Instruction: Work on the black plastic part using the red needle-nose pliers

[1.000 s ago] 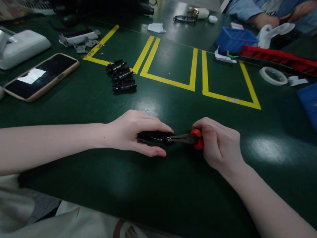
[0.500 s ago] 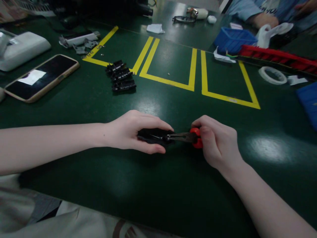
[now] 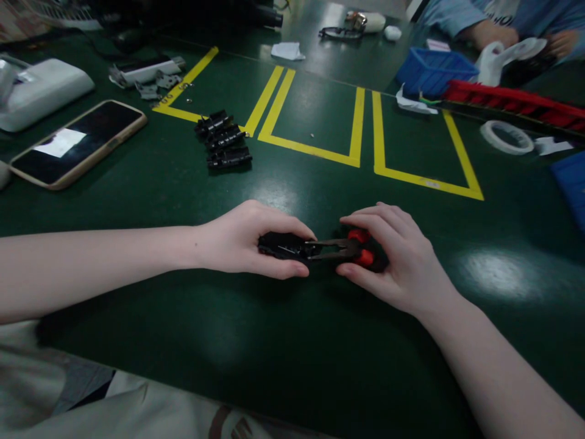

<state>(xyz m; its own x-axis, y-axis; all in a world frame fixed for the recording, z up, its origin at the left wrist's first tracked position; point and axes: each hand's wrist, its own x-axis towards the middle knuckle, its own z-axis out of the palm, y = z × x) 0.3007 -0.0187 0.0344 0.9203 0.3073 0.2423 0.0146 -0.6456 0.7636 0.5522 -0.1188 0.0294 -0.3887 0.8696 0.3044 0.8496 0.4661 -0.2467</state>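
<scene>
My left hand grips a black plastic part between the thumb and fingers, low over the table. A pair of needle-nose pliers with red handles is held in my right hand. The pliers' jaws are parted, and their tips reach the right end of the black part. Thumb and fingers of my right hand are spread round the handles, which the hand partly hides. Several similar black parts lie in a row on the table, beyond my left hand.
A phone and a white device lie at the left. Yellow tape marks the green table. At the right are a blue bin, a red rack and a tape roll. Another person's hands are at the far right.
My right hand has loosened, its thumb and fingers spreading round the handles. The pliers' jaws have opened wider at the black part. My left hand has barely moved.
</scene>
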